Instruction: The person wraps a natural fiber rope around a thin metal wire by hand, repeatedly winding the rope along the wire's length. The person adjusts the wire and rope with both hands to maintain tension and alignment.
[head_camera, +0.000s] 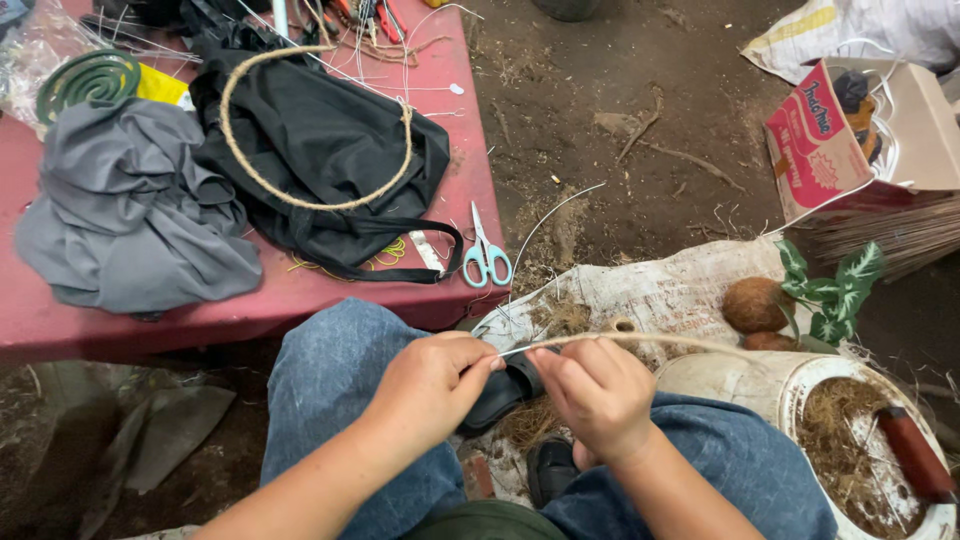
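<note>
Red table (300, 300) fills the upper left with my black bag (320, 150) and scissors (487, 256) on it, and low at centre over my knees my left hand (430, 385) and right hand (597, 392) both pinch a thin wire (520, 347) wound with twine (660, 341).

Reds, greys and blues around the work
Red table (300, 300), black bag (330, 150), grey cloth (130, 210), light-blue-handled scissors (487, 262), blue jeans (330, 370), green-and-white patterned leaves (835, 290).
</note>
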